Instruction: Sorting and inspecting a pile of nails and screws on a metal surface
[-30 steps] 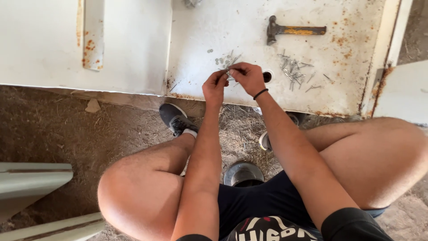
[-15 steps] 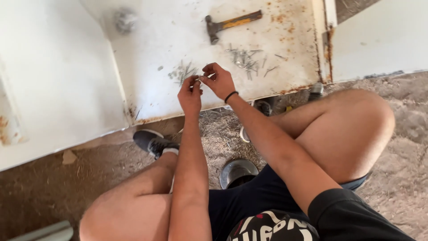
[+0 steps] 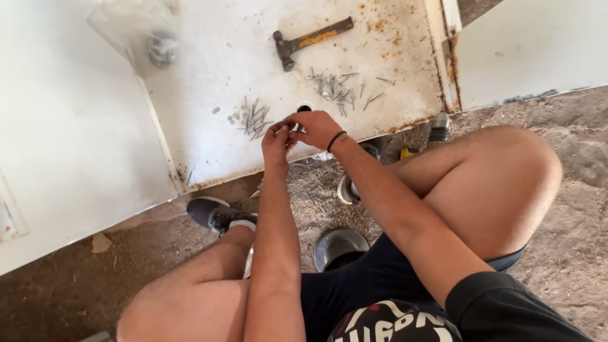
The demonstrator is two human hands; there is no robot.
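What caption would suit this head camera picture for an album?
Seated person's left hand and right hand meet over a rusty white panel, nails and hammer nearby.

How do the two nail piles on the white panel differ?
The left pile lies just beside the left hand; the right pile lies farther up, below the hammer. The left pile is a tight bundle with nails mostly aligned; the right pile is scattered wider, with strays pointing all ways. Both are thin grey nails lying loose on the rusty panel.

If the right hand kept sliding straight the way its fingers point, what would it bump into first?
Its right hand points leftward, so it would probably meet the left hand at once, then the small pile of nails beyond; depth is hard to judge.
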